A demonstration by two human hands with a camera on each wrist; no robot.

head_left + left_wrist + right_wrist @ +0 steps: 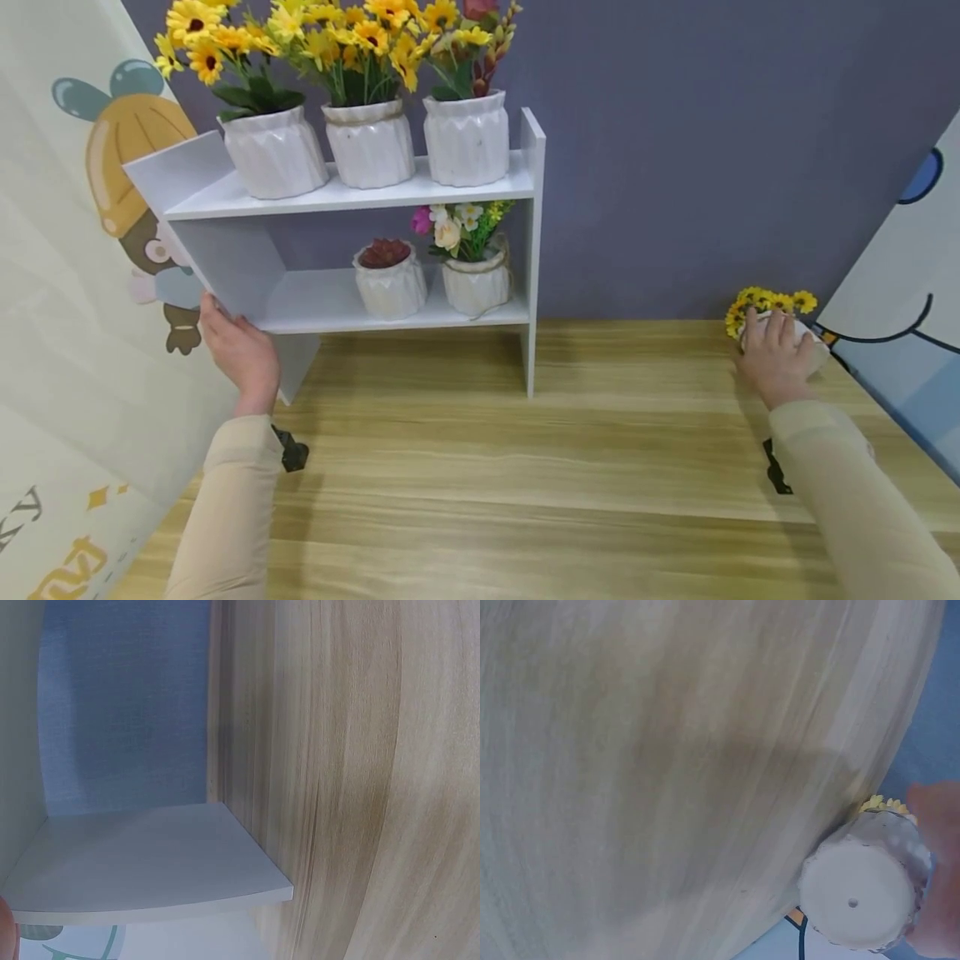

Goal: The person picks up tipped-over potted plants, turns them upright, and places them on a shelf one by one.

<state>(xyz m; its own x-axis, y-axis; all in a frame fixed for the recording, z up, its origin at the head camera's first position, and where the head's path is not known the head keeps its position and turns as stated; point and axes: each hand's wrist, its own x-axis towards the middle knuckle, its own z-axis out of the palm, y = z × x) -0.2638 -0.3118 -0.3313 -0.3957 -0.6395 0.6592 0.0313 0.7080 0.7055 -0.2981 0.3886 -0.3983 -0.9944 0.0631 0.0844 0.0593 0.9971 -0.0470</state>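
Note:
My left hand (243,354) holds the lower left side of a white two-tier shelf (352,321), at the side panel's front edge. In the left wrist view, the side panel (150,862) stands on the wood, with a fingertip (7,930) at its edge. Far to the right, my right hand (776,358) grips a white flower pot (817,354) with small yellow flowers (757,297). The pot is tipped over, flowers toward the back wall. Its round base (855,900) faces the right wrist camera; fingers lie along its side.
On the shelf's top stand white pots (277,154) with yellow flowers (367,42). Below are a reddish succulent pot (390,283) and a mixed-flower pot (480,279). A grey-blue wall (712,150) backs the wooden table (525,492); printed panels (67,333) flank it.

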